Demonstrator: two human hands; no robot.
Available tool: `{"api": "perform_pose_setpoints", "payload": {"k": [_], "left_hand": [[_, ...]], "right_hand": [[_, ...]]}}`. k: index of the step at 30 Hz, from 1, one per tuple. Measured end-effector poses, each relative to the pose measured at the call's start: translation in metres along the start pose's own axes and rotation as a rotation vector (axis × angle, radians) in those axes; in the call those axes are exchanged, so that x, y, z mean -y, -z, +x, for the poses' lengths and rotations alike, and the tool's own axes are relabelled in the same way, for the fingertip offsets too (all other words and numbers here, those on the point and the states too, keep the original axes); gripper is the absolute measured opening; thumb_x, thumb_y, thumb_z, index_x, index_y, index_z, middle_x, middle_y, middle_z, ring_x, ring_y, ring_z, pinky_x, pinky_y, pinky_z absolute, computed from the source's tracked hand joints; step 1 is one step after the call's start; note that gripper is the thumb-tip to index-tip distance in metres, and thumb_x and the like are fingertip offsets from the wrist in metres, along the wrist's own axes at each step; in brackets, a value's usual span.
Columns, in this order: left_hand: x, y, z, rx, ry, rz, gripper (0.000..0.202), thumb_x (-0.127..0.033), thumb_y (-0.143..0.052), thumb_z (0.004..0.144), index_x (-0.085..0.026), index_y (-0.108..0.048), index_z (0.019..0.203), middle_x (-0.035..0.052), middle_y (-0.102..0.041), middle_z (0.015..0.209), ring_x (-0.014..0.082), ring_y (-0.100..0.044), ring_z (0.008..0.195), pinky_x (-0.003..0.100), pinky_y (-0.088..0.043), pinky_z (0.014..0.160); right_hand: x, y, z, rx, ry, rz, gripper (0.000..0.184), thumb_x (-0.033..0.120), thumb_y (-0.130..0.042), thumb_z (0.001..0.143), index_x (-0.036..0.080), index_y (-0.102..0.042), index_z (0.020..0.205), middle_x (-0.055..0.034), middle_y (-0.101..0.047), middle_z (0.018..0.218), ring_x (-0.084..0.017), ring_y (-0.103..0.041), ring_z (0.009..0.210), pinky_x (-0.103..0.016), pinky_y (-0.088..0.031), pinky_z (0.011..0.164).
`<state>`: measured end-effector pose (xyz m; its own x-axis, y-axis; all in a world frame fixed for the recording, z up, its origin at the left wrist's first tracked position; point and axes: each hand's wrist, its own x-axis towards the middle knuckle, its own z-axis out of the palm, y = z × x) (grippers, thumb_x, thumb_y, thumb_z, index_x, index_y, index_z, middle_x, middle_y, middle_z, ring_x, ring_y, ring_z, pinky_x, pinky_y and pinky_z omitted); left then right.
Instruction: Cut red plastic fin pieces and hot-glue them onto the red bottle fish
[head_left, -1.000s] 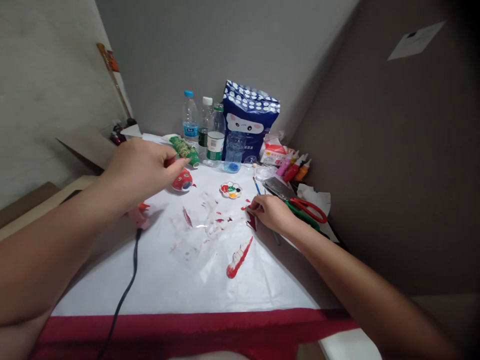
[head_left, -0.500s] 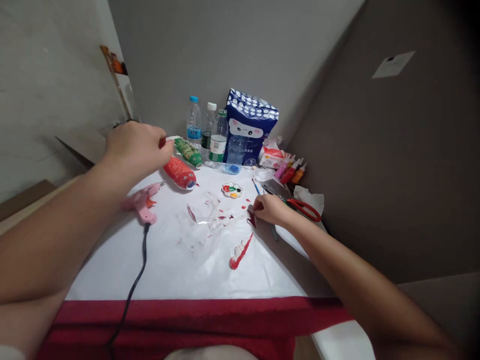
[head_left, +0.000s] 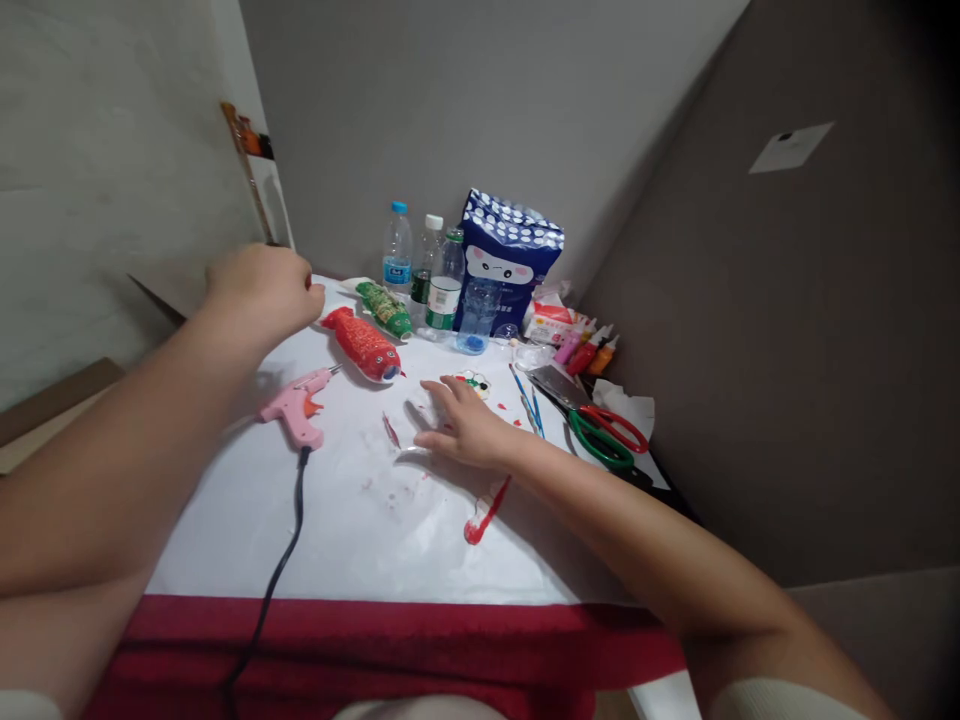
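My left hand is raised at the left with its fingers pinched together. What they hold, if anything, is hidden. Just right of the fingertips lies a red fish-shaped craft with two eyes, its tail towards the hand. A green fish-shaped craft lies behind it. My right hand reaches low over the table's paint-marked middle, fingers spread and nothing visible in them. It partly covers a paint palette. A red-painted piece lies in front of that hand, and a small reddish piece to its left.
A pink glue gun with a black cord lies at left. Bottles and a blue bag stand at the back. Paintbrushes, red-handled scissors, green-handled scissors and paint tubes are at right.
My right hand has moved left from a dark red piece and opened; that piece no longer shows. The brushes and green handles are now uncovered. My left hand stays near the red fish's tail.
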<state>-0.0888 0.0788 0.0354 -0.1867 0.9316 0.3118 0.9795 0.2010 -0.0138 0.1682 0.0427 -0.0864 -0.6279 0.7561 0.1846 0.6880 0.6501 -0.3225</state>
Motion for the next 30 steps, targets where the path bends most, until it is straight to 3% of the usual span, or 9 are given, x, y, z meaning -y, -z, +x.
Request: {"api": "perform_pose_setpoints", "payload": {"k": [2, 5, 12, 15, 20, 23, 30], "left_hand": [[0.003, -0.003, 0.003, 0.026, 0.003, 0.027, 0.042, -0.036, -0.043, 0.082, -0.009, -0.069, 0.101, 0.0184, -0.068, 0.105, 0.0362, -0.062, 0.100, 0.049, -0.051, 0.077], [0.004, -0.008, 0.007, 0.073, 0.008, 0.062, 0.043, -0.037, -0.044, 0.081, -0.009, -0.070, 0.101, 0.0190, -0.068, 0.104, 0.0368, -0.062, 0.099, 0.048, -0.051, 0.077], [0.003, -0.016, 0.011, 0.188, -0.004, 0.106, 0.046, -0.042, -0.048, 0.080, -0.007, -0.070, 0.100, 0.0188, -0.068, 0.104, 0.0365, -0.061, 0.101, 0.045, -0.048, 0.083], [0.002, -0.019, 0.013, 0.228, -0.030, 0.115, 0.046, -0.043, -0.048, 0.080, -0.007, -0.071, 0.097, 0.0181, -0.069, 0.100, 0.0353, -0.062, 0.097, 0.043, -0.047, 0.083], [0.004, -0.020, 0.015, 0.262, -0.059, 0.133, 0.048, -0.046, -0.050, 0.080, -0.007, -0.071, 0.096, 0.0184, -0.069, 0.093, 0.0343, -0.063, 0.091, 0.042, -0.047, 0.081], [0.007, -0.019, 0.015, 0.282, -0.063, 0.123, 0.048, -0.048, -0.050, 0.079, -0.009, -0.071, 0.097, 0.0173, -0.069, 0.096, 0.0329, -0.062, 0.093, 0.043, -0.045, 0.086], [0.014, -0.022, 0.018, 0.263, -0.074, 0.046, 0.048, -0.054, -0.059, 0.072, -0.009, -0.072, 0.085, 0.0180, -0.069, 0.095, 0.0342, -0.060, 0.093, 0.049, -0.044, 0.088]], "right_hand": [[0.001, -0.015, 0.011, 0.037, 0.025, 0.016, 0.082, 0.063, -0.055, 0.084, 0.015, -0.032, 0.145, -0.0249, -0.033, 0.145, -0.040, -0.032, 0.134, -0.055, -0.033, 0.103], [0.007, -0.026, 0.018, 0.077, 0.091, 0.038, 0.083, 0.068, -0.053, 0.082, 0.017, -0.034, 0.145, -0.0223, -0.037, 0.144, -0.039, -0.033, 0.133, -0.055, -0.030, 0.105], [0.048, -0.033, 0.000, 0.043, 0.333, 0.022, 0.096, 0.077, -0.061, 0.065, 0.020, -0.039, 0.139, -0.0169, -0.045, 0.136, -0.039, -0.037, 0.127, -0.051, -0.031, 0.104], [0.060, -0.039, -0.012, 0.033, 0.359, -0.005, 0.078, 0.070, -0.061, 0.074, 0.018, -0.048, 0.130, -0.0154, -0.050, 0.129, -0.036, -0.040, 0.121, -0.051, -0.031, 0.103], [0.072, -0.040, -0.034, 0.039, 0.367, -0.006, 0.037, 0.042, -0.053, 0.092, 0.017, -0.053, 0.118, -0.0128, -0.051, 0.125, -0.028, -0.043, 0.114, -0.046, -0.035, 0.100], [0.081, -0.036, -0.049, 0.059, 0.371, -0.008, 0.030, 0.030, -0.055, 0.091, 0.016, -0.052, 0.117, -0.0128, -0.051, 0.125, -0.028, -0.041, 0.115, -0.045, -0.035, 0.100], [0.098, -0.030, -0.076, 0.109, 0.423, -0.043, 0.026, 0.022, -0.050, 0.092, 0.017, -0.053, 0.117, -0.0121, -0.056, 0.123, -0.028, -0.045, 0.113, -0.047, -0.037, 0.100]]}}
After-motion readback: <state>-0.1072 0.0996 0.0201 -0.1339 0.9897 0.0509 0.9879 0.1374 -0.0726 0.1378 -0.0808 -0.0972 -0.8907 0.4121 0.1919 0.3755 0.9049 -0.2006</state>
